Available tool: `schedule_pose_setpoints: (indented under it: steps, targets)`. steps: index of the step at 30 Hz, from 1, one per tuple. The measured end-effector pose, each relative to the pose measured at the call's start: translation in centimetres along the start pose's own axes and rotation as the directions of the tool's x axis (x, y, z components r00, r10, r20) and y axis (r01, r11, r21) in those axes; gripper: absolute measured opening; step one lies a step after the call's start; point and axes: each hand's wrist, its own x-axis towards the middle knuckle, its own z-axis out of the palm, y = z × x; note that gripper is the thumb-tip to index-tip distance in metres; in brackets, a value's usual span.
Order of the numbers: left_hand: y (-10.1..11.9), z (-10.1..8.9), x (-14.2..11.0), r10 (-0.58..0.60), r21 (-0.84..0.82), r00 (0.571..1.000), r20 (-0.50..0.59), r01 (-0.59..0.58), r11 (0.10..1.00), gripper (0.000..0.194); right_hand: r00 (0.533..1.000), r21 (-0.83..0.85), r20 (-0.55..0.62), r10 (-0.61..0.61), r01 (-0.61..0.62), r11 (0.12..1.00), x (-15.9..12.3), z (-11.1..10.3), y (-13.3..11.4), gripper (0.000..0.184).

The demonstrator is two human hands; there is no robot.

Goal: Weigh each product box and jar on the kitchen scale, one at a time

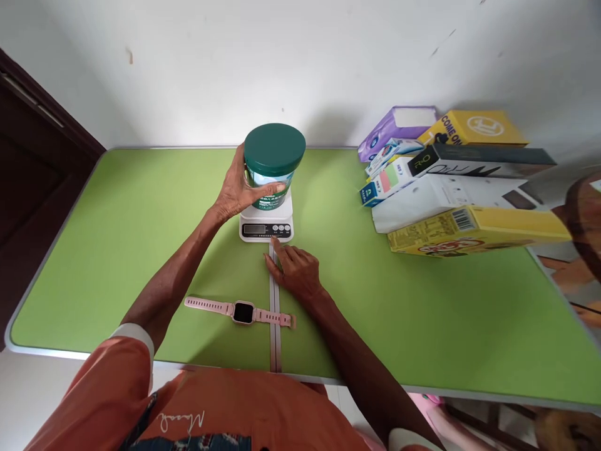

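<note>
Nearest: pink watch (243, 311) flat on green table (141, 250), strap across the centre seam, untouched, just this side of R hand. R hand (297, 270) palm-down on table w/ fingers loosely together, index tip (275, 242) at front edge of white scale (266, 224), by its buttons. Beyond: L hand (239, 188) wrapped round left side of green-lidded tub (273, 164), thumb (270, 187) across the label, other fingers hidden behind. Tub upright on scale platform. Far right, well apart: stack of boxes (460, 181) by the wall.
</note>
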Motion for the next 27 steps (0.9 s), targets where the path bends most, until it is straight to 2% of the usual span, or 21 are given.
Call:
schedule_pose_setpoints:
  steps: [4, 9, 12, 27]
  targets:
    - [-0.7, 0.7, 0.1, -0.042, -0.057, 0.999, -0.008, 0.041, 0.998, 0.135, 0.993, 0.028, 0.096, 0.072, -0.075, 0.997, -0.1, 0.2, -0.1, 0.051]
    - [-1.6, 1.5, -0.1, -0.068, -0.091, 0.997, -0.040, 0.065, 0.994, 0.140, 0.958, 0.018, 0.225, 0.178, -0.187, 0.982, 0.2, 0.3, -0.2, 0.065]
    - [-1.9, 1.7, -0.2, -0.057, -0.074, 0.997, -0.047, 0.054, 0.996, 0.139, 0.950, -0.002, 0.233, 0.209, -0.214, 0.977, 0.3, 0.4, -0.2, 0.067]
    - [-2.3, 2.0, -0.3, -0.066, -0.039, 0.996, -0.053, 0.064, 0.997, 0.136, 0.926, 0.050, 0.223, 0.306, -0.324, 0.945, 0.7, 1.0, 0.0, 0.053]
